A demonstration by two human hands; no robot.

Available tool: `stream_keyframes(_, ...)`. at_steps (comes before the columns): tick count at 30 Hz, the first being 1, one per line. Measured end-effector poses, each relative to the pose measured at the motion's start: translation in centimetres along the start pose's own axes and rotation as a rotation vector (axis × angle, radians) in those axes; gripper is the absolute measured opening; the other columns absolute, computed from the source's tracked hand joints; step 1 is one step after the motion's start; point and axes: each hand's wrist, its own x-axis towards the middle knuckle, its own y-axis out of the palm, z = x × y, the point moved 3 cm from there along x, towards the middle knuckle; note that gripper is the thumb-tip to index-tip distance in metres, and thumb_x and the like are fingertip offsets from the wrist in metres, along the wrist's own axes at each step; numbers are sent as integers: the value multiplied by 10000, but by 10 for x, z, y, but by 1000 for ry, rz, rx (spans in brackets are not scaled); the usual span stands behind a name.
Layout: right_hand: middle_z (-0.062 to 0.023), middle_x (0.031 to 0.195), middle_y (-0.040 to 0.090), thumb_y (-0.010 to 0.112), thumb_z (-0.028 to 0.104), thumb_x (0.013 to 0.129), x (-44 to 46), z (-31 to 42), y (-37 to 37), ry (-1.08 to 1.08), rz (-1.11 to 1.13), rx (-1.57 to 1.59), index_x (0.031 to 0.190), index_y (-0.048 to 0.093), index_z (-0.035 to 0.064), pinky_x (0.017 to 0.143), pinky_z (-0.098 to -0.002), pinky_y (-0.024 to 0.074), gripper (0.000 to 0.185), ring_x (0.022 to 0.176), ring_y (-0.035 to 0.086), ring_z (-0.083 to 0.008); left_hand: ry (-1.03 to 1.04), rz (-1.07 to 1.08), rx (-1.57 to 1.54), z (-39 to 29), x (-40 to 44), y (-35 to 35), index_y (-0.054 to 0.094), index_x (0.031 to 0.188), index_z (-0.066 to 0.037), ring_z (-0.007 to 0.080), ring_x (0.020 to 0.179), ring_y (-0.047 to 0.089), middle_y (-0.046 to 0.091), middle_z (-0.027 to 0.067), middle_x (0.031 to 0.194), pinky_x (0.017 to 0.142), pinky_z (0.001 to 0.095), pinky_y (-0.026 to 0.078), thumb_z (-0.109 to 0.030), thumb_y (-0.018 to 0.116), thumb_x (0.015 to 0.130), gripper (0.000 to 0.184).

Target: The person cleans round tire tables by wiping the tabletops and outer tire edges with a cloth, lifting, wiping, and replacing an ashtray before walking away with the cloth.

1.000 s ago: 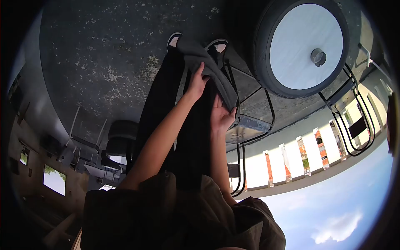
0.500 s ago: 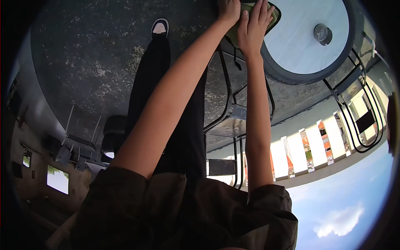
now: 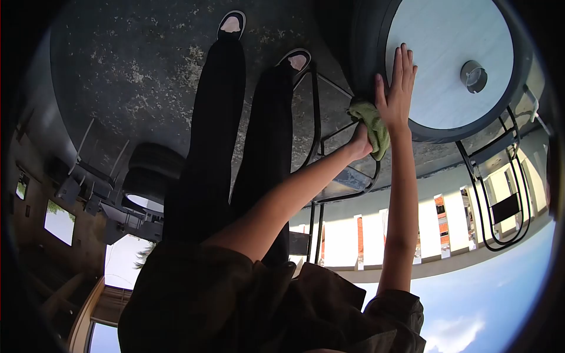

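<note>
My left hand (image 3: 360,141) is closed around a crumpled green cloth (image 3: 375,122), just off the near rim of a round table (image 3: 438,112). The table has a pale top and a thick dark rim like a tyre. My right hand (image 3: 397,94) is stretched out with fingers straight and thumb apart, over the table's left edge. Its wrist is beside the cloth; whether the palm touches the tabletop I cannot tell. A round glass ashtray (image 3: 473,77) stands on the tabletop, to the right of my right hand.
A black-framed metal chair (image 3: 316,117) stands close by my legs, below the cloth. Another chair (image 3: 506,206) is at the right, by a white slatted railing (image 3: 374,235). Stacked tyres (image 3: 154,162) are on the left. My shoes (image 3: 231,25) rest on the worn dark floor (image 3: 129,76).
The cloth has come away from the tabletop in my left hand, toward me. My right hand has moved off the cloth to the right. The view has shifted, showing both shoes.
</note>
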Motion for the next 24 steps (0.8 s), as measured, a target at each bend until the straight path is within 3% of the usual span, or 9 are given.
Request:
stream_keyframes(4, -118, 1643, 217, 502, 353, 970, -47, -33, 2, 19, 220, -32, 1566, 276, 82, 1201, -562, 136, 693, 1520, 134, -387, 76, 276, -634, 16, 23, 21, 274, 1558, -148, 180, 1441, 344, 319, 12, 1589, 1187, 361, 290, -469, 333, 1066, 590)
stream_keyframes(9, -63, 1618, 301, 581, 279, 925, -40, -25, -12, -152, 247, -89, 1526, 404, 190, 1201, -572, 159, 633, 1510, 167, -397, 293, -113, -320, -32, 32, 6, 437, 1454, -89, 217, 1303, 524, 515, 88, 1442, 1092, 388, 444, -405, 342, 1066, 509)
stream_keyframes(11, 23, 1588, 357, 623, 217, 881, -16, -11, -14, -393, 324, -197, 1446, 509, 254, 1201, -537, 236, 577, 1503, 237, -302, 313, -151, -109, -88, 35, 10, 526, 1356, -82, 232, 1188, 604, 587, 93, 1354, 990, 415, 523, -427, 309, 1065, 501)
stream_keyframes(13, 58, 1579, 363, 630, 208, 870, 14, -2, -11, -624, 404, -237, 1408, 544, 255, 1198, -510, 275, 546, 1501, 259, -231, 190, -124, 88, -149, 50, 5, 512, 1347, -81, 236, 1181, 598, 594, 109, 1310, 979, 401, 515, -438, 291, 1065, 505)
stream_keyframes(16, 35, 1431, 538, 622, 203, 839, 98, 19, -10, -833, 304, -270, 1273, 645, 210, 1164, -449, 354, 434, 1402, 428, -174, 265, -152, 539, -216, 71, 36, 491, 1353, -67, 201, 1250, 529, 545, 105, 1343, 1031, 381, 460, -452, 285, 1056, 528)
stream_keyframes(17, -17, 1371, 565, 599, 193, 854, 130, 24, -10, -811, 261, -268, 1229, 650, 165, 1159, -457, 342, 379, 1370, 447, -230, 273, -88, 599, -228, 73, 49, 482, 1370, -72, 191, 1283, 500, 526, 98, 1370, 1056, 377, 432, -456, 288, 1053, 534)
stream_keyframes(19, -120, 1251, 619, 554, 174, 884, 187, 33, -13, -767, 176, -261, 1142, 660, 76, 1148, -475, 317, 296, 1307, 484, -342, 312, -226, 524, -219, 92, 28, 452, 1426, -89, 178, 1333, 450, 486, 81, 1437, 1111, 362, 356, -467, 300, 1050, 554)
stream_keyframes(22, -72, 1139, 651, 581, 234, 832, 224, 38, -13, -764, 331, -298, 1004, 672, 88, 1153, -456, 324, 243, 1268, 520, -295, 347, -196, 423, -173, 94, -19, 322, 1539, -126, 156, 1404, 361, 399, 18, 1532, 1158, 332, 265, -498, 294, 1057, 610)
stream_keyframes(24, -22, 1211, 656, 565, 192, 801, 217, 20, -8, -745, 231, -311, 1103, 694, 136, 1152, -452, 356, 333, 1267, 545, -243, 325, -358, 377, -123, 95, -83, 416, 1471, -108, 185, 1340, 465, 477, 49, 1477, 1125, 358, 375, -444, 302, 1075, 532)
